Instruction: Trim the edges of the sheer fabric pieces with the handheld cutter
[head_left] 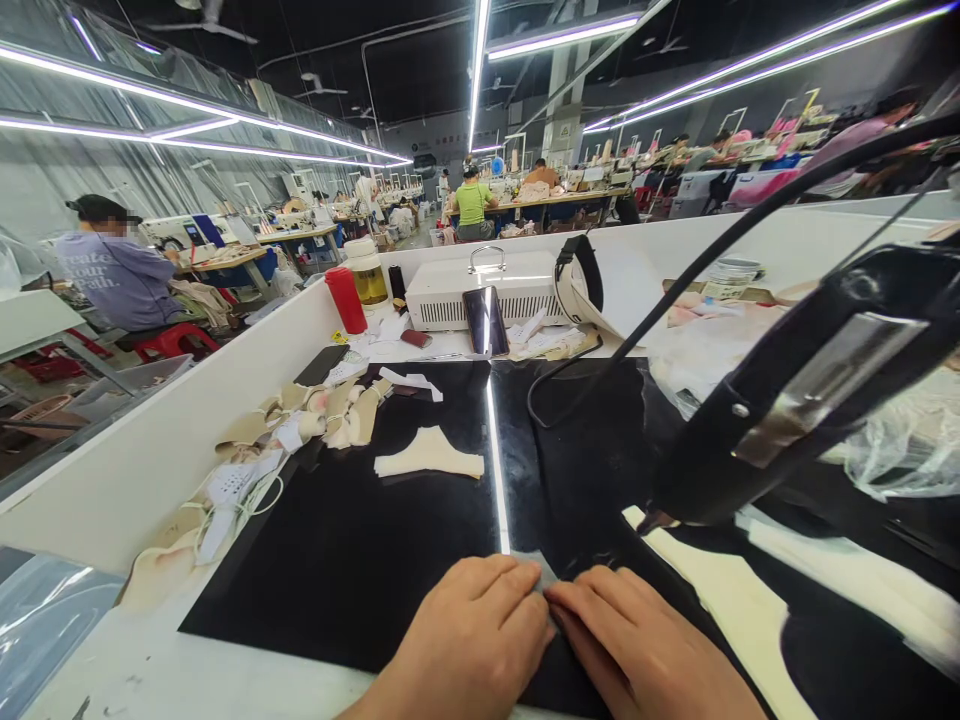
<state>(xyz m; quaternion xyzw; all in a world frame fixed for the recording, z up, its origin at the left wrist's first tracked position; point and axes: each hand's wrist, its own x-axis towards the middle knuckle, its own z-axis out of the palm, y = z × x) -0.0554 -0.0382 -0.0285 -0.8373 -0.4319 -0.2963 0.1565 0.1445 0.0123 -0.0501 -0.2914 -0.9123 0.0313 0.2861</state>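
Both hands are close together over the black mat near its front edge. My left hand has its fingers pressed together on a thin greyish piece of fabric. My right hand pinches the same piece from the other side. Most of the fabric is hidden under the fingers. Beyond the hands lies a cream fabric cut-out with a raised middle. A longer cream cut-out lies to the right of my right hand, with a white strip beside it.
A black tool arm with a metal plate and cable looms at right. Cut scraps line the left side. At the back are a phone, a white vented box, a red cup and a jar. Coworkers sit beyond the white wall.
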